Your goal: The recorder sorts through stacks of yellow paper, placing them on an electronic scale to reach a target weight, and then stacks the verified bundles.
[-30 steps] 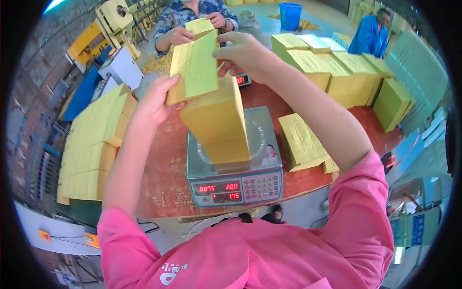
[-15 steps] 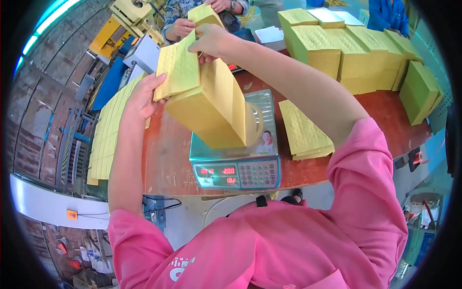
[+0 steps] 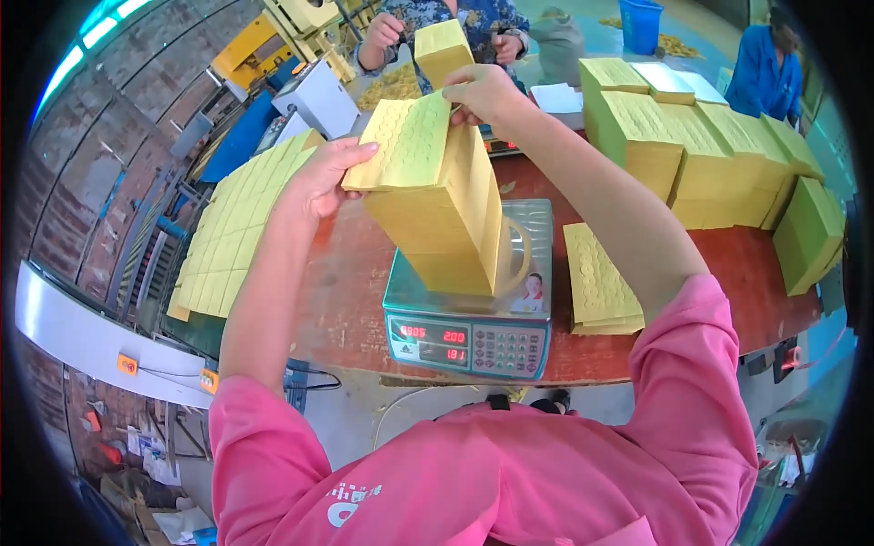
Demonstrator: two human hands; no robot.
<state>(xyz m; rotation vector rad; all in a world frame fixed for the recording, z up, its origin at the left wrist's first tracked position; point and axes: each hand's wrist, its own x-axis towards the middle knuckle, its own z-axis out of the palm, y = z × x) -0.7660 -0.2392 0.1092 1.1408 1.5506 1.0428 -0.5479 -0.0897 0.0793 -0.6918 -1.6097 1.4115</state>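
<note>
A tall stack of yellow paper (image 3: 437, 227) stands on a digital scale (image 3: 466, 350) with a lit red display and a keypad. Over the stack's top, thin yellow paper sheets (image 3: 398, 146) embossed with rows of round shapes stick out past its left side. My left hand (image 3: 320, 177) pinches their left edge, thumb on top and fingers below. At the far right corner of the sheets, my right hand (image 3: 484, 94) has its fingers closed on the edge. A pale ring-like band (image 3: 522, 255) shows beside the stack on the scale.
A low pile of yellow sheets (image 3: 596, 282) lies right of the scale on the red table (image 3: 337, 305). Tall yellow stacks (image 3: 696, 159) line the back right. Yellow bundles (image 3: 223, 241) cover the left side. Across the table, a co-worker's hands (image 3: 384, 32) flank a yellow block (image 3: 443, 53).
The view has shifted, so the scene sits lower and further right. The sheets in my hands lie flatter over the stack. The co-worker's hands have come away from the yellow block.
</note>
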